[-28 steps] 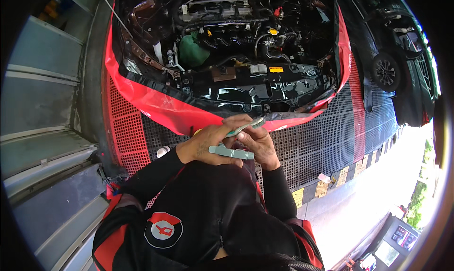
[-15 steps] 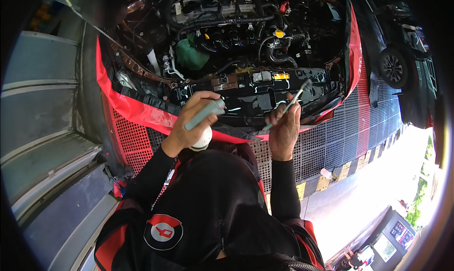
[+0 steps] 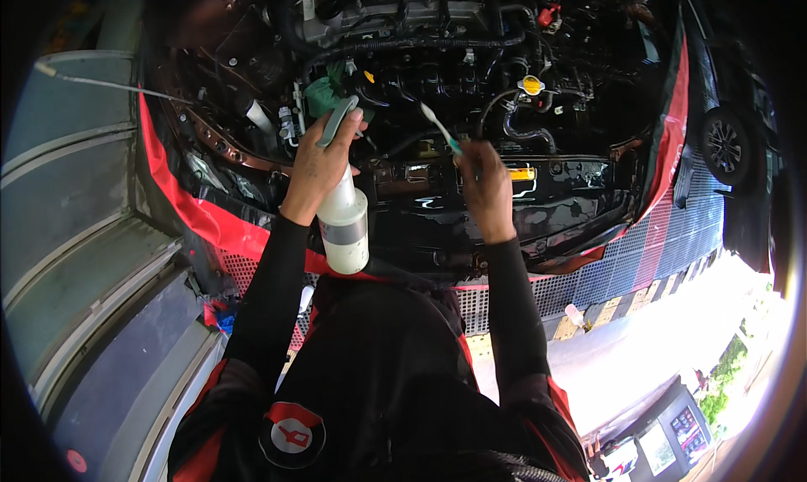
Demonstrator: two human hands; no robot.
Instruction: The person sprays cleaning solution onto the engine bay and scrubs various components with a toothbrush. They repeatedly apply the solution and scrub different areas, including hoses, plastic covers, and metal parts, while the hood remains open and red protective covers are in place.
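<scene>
My left hand (image 3: 318, 175) is closed round the grey trigger head of a spray bottle (image 3: 345, 238). Pale liquid shows through the bottle's translucent body, which hangs upright over the front edge of the car. A slim toothbrush (image 3: 440, 131), white towards its head and green at the grip, is in my closed right hand (image 3: 487, 188). Its head points up and left over the dark engine bay (image 3: 403, 74). Below my right hand lies the wet black front panel (image 3: 572, 198). A green cloth (image 3: 319, 97) is tucked in the bay, just beyond the bottle's head.
A red and black cover (image 3: 214, 221) drapes round the bay's edge. Yellow-topped cap (image 3: 530, 84) and hoses stand at the bay's right. A thin rod (image 3: 118, 84) crosses the upper left, before grey panels (image 3: 67, 192). Another vehicle's wheel (image 3: 725, 146) is at the far right.
Both hands have moved forward over the engine bay, carrying the spray bottle and toothbrush. The bottle's body has come into fuller view, and the toothbrush now tilts left instead of right.
</scene>
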